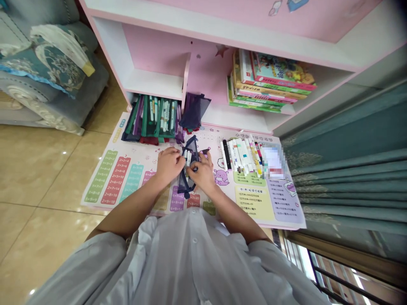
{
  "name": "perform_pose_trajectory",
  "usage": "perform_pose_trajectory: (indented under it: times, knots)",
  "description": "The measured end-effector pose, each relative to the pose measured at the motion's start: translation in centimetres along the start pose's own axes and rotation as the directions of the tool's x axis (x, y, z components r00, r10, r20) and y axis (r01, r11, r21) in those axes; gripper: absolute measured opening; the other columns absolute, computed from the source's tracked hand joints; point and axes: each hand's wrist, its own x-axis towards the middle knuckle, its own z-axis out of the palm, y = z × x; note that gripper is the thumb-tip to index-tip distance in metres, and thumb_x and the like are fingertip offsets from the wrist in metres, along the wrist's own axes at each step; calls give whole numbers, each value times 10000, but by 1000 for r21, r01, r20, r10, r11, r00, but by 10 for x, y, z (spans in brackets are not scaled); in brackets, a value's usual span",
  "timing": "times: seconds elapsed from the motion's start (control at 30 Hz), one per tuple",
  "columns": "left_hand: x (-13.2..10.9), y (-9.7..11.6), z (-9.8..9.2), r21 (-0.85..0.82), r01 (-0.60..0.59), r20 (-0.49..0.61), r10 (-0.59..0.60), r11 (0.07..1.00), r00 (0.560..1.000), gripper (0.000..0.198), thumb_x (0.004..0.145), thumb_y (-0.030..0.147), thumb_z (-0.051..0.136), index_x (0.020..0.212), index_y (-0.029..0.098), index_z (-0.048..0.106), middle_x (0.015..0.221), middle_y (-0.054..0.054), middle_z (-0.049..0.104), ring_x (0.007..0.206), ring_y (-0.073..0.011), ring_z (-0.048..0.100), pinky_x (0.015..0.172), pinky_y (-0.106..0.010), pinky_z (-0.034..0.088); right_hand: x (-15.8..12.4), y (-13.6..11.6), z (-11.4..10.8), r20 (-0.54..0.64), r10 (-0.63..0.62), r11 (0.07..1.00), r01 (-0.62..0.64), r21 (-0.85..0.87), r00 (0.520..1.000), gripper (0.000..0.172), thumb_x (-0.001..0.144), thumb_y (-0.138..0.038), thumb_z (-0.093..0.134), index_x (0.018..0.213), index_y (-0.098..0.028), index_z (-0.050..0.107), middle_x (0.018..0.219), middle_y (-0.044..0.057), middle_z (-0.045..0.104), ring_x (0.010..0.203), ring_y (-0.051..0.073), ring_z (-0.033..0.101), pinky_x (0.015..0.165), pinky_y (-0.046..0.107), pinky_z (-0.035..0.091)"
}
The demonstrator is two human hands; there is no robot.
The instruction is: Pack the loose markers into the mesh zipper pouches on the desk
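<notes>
Head: left hand [169, 165], right hand [202, 173], one mesh pouch [185, 185]

Daylight from a window [346, 271] glares on the tile floor [41, 165].

Home room: pink children's bookshelf [152, 53], upholstered sofa [47, 97].

The navy mesh pouch [183, 186] is showing a fine, dark woven grid. The marker pens [240, 154] beside it are presenting mainly white barrels with assorted coloured bands. The pale pink desk mat [222, 207] is carrying green, red and teal columns, plus yellow and lilac panels. The bookshelf [136, 42] is displaying pink panels with white edges. The teal curtain [349, 127] is bearing a paler damask pattern, and the sofa cushion [47, 70] is showing teal with cream florals.
</notes>
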Motion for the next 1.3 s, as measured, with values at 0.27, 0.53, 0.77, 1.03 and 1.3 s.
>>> perform_pose_trajectory:
  times: [0.27,0.53,0.77,1.03,1.3]
  knots:
    - [1,-3,0,0,12,-4,-12,1000,1000,242,829,253,518,654,205,679,1011,-67,738,1062,-231,640,982,-393,481,-1,4,0,-95,-46,999,48,17,994,200,796,-314,669,637,-192,659,1424,105,530,1468,335,256,1165,578,230]
    - [1,1,-4,-5,17,7,-17,1000,1000,250,819,251,514,628,198,665,979,-75,734,1030,-239,650,950,-395,498,7,19,-9,-312,-181,979,202,38,933,236,856,-342,584,668,-212,639,1257,125,626,1342,262,471,1229,501,186]
    - [2,-1,-6,-8,30,23,-30,1000,999,248,808,253,509,614,204,656,984,-70,731,1043,-246,646,957,-402,498,26,54,-34,-408,11,979,-93,-182,913,161,818,-309,614,844,-171,691,1452,168,459,1481,417,148,1126,685,208]
    - [2,-1,-5,-16,22,11,-22,1000,1000,254,804,260,496,626,207,669,984,-67,730,1042,-248,645,979,-419,489,39,88,-41,-430,118,925,-257,-280,895,176,788,-246,567,877,-132,667,1471,206,411,1469,466,115,1069,746,203]
    - [2,0,-5,-15,22,15,-22,1000,1000,259,809,258,493,638,200,678,989,-76,729,1036,-252,648,969,-420,496,42,86,-41,-331,163,908,-273,-319,929,150,761,-233,608,751,-98,673,1525,220,342,1466,503,68,1075,776,142]
